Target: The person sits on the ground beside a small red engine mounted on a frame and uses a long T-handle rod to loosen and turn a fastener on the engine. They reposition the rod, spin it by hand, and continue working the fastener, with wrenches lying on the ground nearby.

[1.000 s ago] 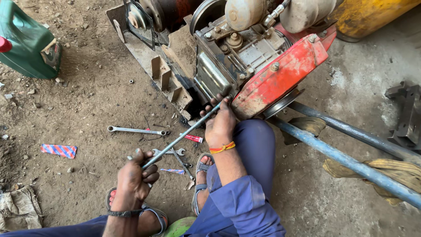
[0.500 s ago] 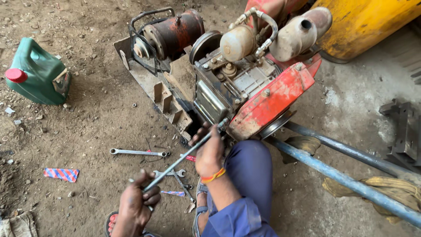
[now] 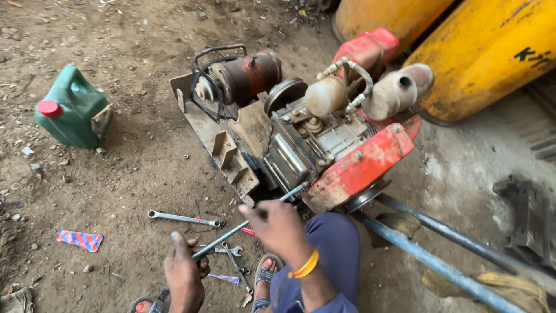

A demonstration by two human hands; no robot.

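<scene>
Both hands had slid lower and nearer since a moment before, and more of the machine showed above them. The long metal rod (image 3: 249,223) stayed in the two hands, with its far tip still poked in at the side of the small engine (image 3: 315,150), just by the red cover (image 3: 362,168). The left hand (image 3: 184,277) had its grip closed around the near end of the rod, thumb up. The right hand (image 3: 282,228) had its grip closed around the middle of the rod. It had pulled back a bit from the engine, so it looked like the person was still working the rod in that same spot and had not finished with it.

The rod lay slanted, low by the left hand and higher by the engine.

The work was on the ground, on dry brown dirt with small stones. A long spanner (image 3: 184,218) lay flat on the dirt just past the left hand. A smaller spanner (image 3: 229,251) lay near the feet. A green jug (image 3: 72,110) with a red cap stood well apart, up on the left. A striped wrapper (image 3: 80,240) lay on the dirt on the left. Two blue pipes (image 3: 440,255) ran off to the right, past the person's knee. Big yellow tanks (image 3: 480,52) stood behind the engine.
</scene>
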